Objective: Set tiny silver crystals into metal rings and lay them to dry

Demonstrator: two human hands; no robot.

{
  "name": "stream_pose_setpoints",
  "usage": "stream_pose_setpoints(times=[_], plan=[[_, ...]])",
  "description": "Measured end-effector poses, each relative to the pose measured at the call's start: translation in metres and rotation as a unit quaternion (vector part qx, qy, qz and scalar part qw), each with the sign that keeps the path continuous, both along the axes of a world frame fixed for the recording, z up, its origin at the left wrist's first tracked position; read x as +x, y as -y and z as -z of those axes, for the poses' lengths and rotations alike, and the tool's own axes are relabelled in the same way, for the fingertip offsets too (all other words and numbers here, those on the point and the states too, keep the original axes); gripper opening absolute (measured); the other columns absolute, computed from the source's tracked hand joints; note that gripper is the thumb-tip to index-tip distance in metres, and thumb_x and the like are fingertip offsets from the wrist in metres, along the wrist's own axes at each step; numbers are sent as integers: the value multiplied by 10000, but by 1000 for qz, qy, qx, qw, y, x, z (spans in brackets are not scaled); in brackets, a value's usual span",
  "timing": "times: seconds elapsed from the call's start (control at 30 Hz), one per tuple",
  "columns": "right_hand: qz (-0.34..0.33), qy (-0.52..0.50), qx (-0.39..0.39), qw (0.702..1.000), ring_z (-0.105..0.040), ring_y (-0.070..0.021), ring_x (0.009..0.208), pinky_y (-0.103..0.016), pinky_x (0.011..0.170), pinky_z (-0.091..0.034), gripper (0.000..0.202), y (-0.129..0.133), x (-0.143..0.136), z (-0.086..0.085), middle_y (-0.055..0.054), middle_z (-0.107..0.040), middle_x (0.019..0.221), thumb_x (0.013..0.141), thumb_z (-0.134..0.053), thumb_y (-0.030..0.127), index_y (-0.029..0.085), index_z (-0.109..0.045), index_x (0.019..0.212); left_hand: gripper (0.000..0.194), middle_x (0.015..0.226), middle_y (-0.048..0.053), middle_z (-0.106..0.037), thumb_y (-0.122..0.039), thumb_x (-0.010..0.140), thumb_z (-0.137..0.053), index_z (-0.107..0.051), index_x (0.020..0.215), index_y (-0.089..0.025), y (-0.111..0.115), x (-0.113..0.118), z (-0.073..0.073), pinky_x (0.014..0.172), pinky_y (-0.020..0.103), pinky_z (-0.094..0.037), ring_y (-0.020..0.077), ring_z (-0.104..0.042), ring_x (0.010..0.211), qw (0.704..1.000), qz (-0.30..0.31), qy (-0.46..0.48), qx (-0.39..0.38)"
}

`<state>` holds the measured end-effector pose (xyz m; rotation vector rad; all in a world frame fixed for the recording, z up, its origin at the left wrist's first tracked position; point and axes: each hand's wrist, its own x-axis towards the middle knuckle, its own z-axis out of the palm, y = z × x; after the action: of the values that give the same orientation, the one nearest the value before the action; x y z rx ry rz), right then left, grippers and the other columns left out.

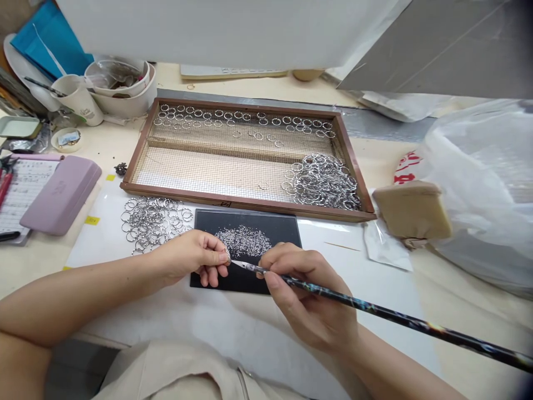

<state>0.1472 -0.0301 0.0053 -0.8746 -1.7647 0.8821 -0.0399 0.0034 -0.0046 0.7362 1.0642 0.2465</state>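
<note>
Above black mat (237, 280), left hand (194, 255) near right hand (320, 314)

Bright, fairly even whitish light, source out of frame. Soft shadows on the white sheet (375, 278) toward the near edge; dark patch lower left. Grey panel (437, 50) upper right sits duller. Small glints off the ring pile (325, 180), mild sheen on the plastic bag (478, 161). Wide-angle stretch at the sides, right-hand corners darkened (vignetting). Middle reasonably crisp; far end of the patterned rod (375, 308) blurs. Silver bits (245, 241) maybe slightly soft, too tiny to be sure.
</note>
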Motion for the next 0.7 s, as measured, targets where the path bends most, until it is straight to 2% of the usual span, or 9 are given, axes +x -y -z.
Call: stream_pose_setpoints(times=[0.23, 0.7], plan=[[8, 7, 27, 1000, -563, -137, 644, -290, 554, -471, 216, 1, 1, 2, -26, -561, 724, 753, -502, 4, 196, -496, 851, 180, 570, -7, -597, -194, 785, -585, -559, 629, -107, -1, -2, 0, 366, 146, -379, 51, -533, 407, 1000, 2, 2, 4], [3, 21, 20, 1000, -547, -134, 641, -279, 541, -452, 213, -1, 1, 2, -17, -547, 720, 753, -498, 11, 205, -485, 839, 207, 541, -9, -593, -240, 739, -664, -569, 614, -105, 0, -1, 1, 376, 152, -382, 54, -529, 410, 1000, 4, 9, 1]])
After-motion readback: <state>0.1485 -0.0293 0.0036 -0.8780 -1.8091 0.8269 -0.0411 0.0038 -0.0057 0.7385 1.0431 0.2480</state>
